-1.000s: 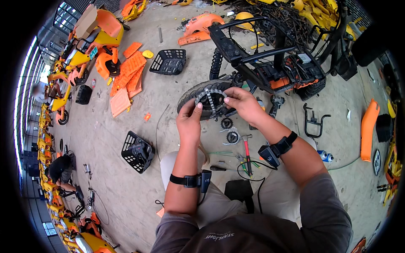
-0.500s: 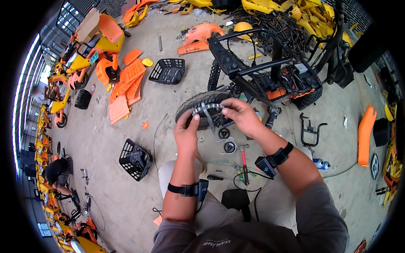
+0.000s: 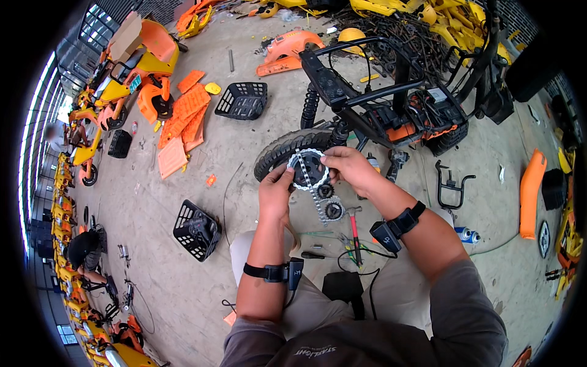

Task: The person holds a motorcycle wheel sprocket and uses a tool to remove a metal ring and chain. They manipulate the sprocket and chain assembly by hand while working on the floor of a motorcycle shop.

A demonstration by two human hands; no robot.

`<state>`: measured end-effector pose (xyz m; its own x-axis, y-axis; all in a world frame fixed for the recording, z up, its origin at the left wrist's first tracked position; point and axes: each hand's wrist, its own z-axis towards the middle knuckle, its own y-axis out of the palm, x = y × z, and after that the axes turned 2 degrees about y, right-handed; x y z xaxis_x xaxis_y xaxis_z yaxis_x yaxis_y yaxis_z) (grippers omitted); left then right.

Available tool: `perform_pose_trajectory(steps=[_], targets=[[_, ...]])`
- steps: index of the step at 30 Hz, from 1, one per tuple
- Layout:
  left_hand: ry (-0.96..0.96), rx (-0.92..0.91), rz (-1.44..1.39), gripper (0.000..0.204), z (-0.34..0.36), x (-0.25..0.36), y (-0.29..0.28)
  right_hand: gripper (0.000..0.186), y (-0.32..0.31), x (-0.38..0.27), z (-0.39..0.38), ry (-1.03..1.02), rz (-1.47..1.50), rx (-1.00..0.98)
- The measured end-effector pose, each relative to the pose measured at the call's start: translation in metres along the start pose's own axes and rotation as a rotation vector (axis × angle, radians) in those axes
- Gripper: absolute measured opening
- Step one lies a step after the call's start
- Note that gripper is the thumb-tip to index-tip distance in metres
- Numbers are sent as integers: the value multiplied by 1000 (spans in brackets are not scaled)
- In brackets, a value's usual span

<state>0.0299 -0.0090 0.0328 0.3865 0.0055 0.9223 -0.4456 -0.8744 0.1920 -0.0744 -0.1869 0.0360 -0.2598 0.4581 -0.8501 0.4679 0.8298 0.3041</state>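
Note:
Between both hands I hold up a toothed silver metal ring (image 3: 328,174), its round face turned toward me. My left hand (image 3: 274,194) pinches its left edge, and my right hand (image 3: 353,166) pinches the upper right edge. A metal roller chain (image 3: 317,197) crosses the ring and hangs down toward the floor; its lower end is hard to separate from what lies behind. Below the ring are two small dark sprockets, an upper sprocket (image 3: 325,191) and a lower sprocket (image 3: 334,211). Behind my hands lies a black tyre (image 3: 278,150), partly hidden.
A stripped black vehicle frame (image 3: 342,101) stands ahead. A power tool (image 3: 397,162) and a red-handled hammer (image 3: 354,232) lie nearby. Black baskets, one near basket (image 3: 181,229) and one farther basket (image 3: 241,101), sit left. Blue cans (image 3: 468,235) and a black bracket (image 3: 451,186) are right.
The ring has turned from nearly edge-on to face me, and the chain across it now hangs lower. Both hands keep their pinch on it, my right one slightly lower.

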Motion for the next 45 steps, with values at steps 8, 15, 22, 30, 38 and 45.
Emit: perform_pose_trajectory(steps=[8,15,22,30,38,45], targets=[[536,-49,89,29,-18,21,2,22,2,-6,-3,-438,-51,-54],[254,-36,44,33,-9,10,1,19,-1,-1,-3,-228,-115,-42],[100,-77,-132,33,-9,6,1,15,3,-3,-8,-44,6,7],[414,-93,-123,33,-20,16,9,23,-2,-4,-10,-374,-8,-49],[332,-81,-48,32,-23,12,8,24,-1,2,-17,-358,-70,-6],[164,-84,31,34,-23,15,6,27,-6,3,-13,-225,-138,-26]])
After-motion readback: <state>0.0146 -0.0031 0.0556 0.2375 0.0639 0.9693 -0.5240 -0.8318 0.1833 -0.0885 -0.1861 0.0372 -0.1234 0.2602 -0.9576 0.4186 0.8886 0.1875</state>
